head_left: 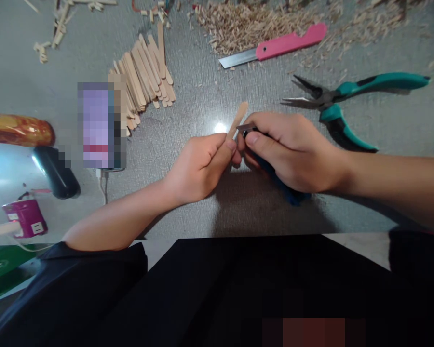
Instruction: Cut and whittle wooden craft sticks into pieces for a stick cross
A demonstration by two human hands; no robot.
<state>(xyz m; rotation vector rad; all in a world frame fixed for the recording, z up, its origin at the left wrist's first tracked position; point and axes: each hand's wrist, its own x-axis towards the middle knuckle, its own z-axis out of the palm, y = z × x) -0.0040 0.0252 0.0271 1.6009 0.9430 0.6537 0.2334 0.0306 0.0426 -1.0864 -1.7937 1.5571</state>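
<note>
My left hand (200, 166) pinches a flat wooden craft stick (240, 115) between thumb and fingers, its rounded end slanting up and away from me. Closed in a grip, my right hand (292, 149) holds a small knife whose short grey blade (244, 127) meets or nearly meets the stick's right edge. Something dark blue (292, 195) shows below the right palm; most of the handle is hidden by the fingers. Beyond my left hand lies a fanned pile of similar craft sticks (141, 72).
Needle-nose pliers (327, 103) with teal handles lie spread behind my right hand. A pink-handled knife (289, 43) lies blade out before a heap of wood slivers (253, 21). Left are a blurred phone (96, 125) on a cable, a black case (56, 173) and a purple box (25, 218).
</note>
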